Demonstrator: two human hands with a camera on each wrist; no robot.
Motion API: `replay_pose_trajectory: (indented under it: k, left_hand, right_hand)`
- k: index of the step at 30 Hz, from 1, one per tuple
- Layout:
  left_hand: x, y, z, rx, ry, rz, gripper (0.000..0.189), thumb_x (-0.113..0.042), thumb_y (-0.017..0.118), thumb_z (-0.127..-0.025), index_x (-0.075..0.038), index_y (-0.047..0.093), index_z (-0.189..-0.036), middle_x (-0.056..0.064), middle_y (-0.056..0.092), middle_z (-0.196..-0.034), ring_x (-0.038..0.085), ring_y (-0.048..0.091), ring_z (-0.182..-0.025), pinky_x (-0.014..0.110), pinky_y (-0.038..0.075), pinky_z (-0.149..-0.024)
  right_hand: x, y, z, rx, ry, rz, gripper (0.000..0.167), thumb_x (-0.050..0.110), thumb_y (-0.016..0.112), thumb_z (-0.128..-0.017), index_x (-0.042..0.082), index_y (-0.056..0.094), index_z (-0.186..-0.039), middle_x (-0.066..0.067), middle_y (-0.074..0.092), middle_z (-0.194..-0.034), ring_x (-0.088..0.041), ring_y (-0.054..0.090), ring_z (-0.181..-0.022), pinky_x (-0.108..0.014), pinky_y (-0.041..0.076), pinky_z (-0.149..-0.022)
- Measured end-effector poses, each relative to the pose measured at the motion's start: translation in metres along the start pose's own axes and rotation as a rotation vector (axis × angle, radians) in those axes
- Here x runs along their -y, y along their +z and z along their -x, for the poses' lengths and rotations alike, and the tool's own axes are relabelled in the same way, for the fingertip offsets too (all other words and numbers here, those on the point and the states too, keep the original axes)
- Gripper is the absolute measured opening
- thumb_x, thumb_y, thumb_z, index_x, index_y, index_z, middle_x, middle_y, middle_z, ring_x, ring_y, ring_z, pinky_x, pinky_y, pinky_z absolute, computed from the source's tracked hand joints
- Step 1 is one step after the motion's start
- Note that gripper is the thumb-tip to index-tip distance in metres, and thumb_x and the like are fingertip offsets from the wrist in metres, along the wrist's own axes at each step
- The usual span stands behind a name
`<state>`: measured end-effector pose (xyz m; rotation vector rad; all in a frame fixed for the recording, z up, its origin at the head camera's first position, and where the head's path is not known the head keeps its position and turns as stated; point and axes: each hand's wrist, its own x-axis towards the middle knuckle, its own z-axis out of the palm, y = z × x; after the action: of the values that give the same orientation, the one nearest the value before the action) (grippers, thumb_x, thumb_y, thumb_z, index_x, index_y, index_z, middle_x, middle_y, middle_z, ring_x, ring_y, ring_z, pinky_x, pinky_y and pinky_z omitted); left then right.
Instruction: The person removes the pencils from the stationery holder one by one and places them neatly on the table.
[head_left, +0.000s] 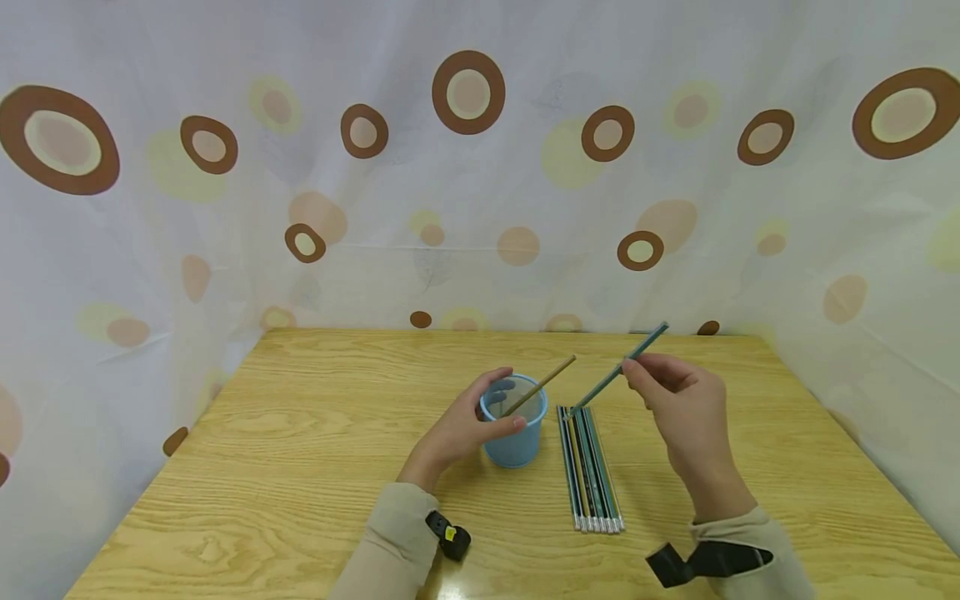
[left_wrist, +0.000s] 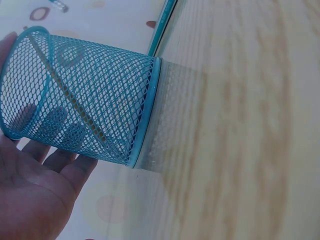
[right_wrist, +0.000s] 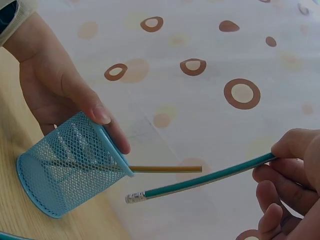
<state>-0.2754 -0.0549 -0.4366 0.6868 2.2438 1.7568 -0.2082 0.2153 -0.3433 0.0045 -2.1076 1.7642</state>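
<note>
A blue mesh pen cup (head_left: 513, 432) (left_wrist: 75, 102) (right_wrist: 65, 170) stands on the wooden table (head_left: 300, 467). My left hand (head_left: 468, 421) (right_wrist: 60, 95) grips it round the rim, thumb over the edge. One yellow-brown pencil (head_left: 542, 384) (right_wrist: 165, 169) leans inside the cup and sticks out over the rim. My right hand (head_left: 678, 392) (right_wrist: 292, 175) pinches a teal pencil (head_left: 618, 369) (right_wrist: 200, 181) in the air just right of the cup, its eraser end pointing down toward the cup. Several pencils (head_left: 590, 468) lie side by side on the table to the right of the cup.
A curtain (head_left: 480, 167) with brown and yellow rings hangs behind and along both sides of the table. Bare wood (head_left: 262, 433) lies to the left of the cup and on the near right (head_left: 825, 467).
</note>
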Motion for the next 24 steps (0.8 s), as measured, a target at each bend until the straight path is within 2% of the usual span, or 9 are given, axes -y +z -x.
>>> replay_pose_trajectory:
  k: [11,18,24]
  left_hand:
    - [-0.002,0.000,0.002,0.000,-0.003,0.004,0.070,-0.040,0.074,-0.089,-0.045,0.035,-0.148,-0.002,0.040,-0.148,0.033,0.041,-0.134,0.058,0.038,-0.101]
    - [-0.001,0.001,0.002,0.002,-0.003,0.005,0.070,-0.040,0.073,-0.089,-0.045,0.035,-0.148,-0.001,0.040,-0.148,0.035,0.040,-0.135,0.058,0.037,-0.101]
    - [-0.003,0.000,0.002,0.001,-0.003,0.005,0.071,-0.040,0.073,-0.089,-0.045,0.035,-0.148,0.000,0.040,-0.149,0.035,0.040,-0.135,0.059,0.037,-0.101]
  right_hand:
    - [-0.018,-0.004,-0.005,0.036,0.030,0.089,0.041,0.029,0.072,-0.092,-0.006,0.070,-0.114,0.008,0.067,-0.092,-0.011,0.059,-0.086,-0.022,0.048,-0.066]
    - [-0.029,-0.005,-0.009,0.074,0.075,0.154,0.046,0.035,0.070,-0.094,-0.003,0.069,-0.118,0.007,0.067,-0.095,-0.010,0.059,-0.087,-0.024,0.049,-0.066]
    - [-0.036,-0.008,-0.012,0.111,0.122,0.190,0.048,0.037,0.067,-0.095,-0.002,0.066,-0.123,0.003,0.066,-0.103,-0.008,0.058,-0.093,-0.023,0.049,-0.073]
